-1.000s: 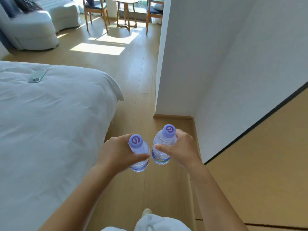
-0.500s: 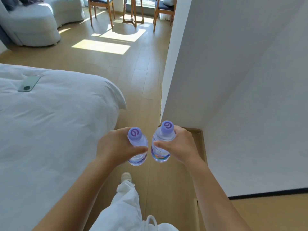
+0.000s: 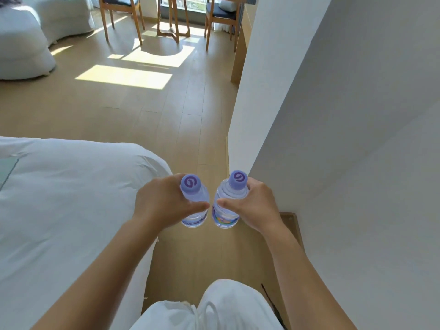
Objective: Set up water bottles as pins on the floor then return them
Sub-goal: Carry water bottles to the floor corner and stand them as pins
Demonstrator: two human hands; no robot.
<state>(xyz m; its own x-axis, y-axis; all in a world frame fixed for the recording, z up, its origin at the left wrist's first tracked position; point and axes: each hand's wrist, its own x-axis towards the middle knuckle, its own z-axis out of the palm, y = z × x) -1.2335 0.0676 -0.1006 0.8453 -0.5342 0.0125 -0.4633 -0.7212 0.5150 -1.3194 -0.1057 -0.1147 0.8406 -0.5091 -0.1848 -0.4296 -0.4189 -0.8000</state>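
I carry two clear water bottles with purple caps, upright and side by side in front of me above the wooden floor (image 3: 190,120). My left hand (image 3: 162,203) grips the left bottle (image 3: 194,201) around its body. My right hand (image 3: 252,206) grips the right bottle (image 3: 227,208), whose coloured label shows near the bottom. The two bottles almost touch. My fingers hide most of each bottle's far side.
A white bed (image 3: 59,198) fills the left. A white wall corner (image 3: 240,129) stands close on the right, leaving a narrow floor passage. Ahead are two wooden chairs (image 3: 121,17), a small round table (image 3: 173,20) and a grey sofa (image 3: 21,44).
The view has moved forward along the passage between bed and wall, and the chairs and table look nearer. Both hands hold their bottles as before.
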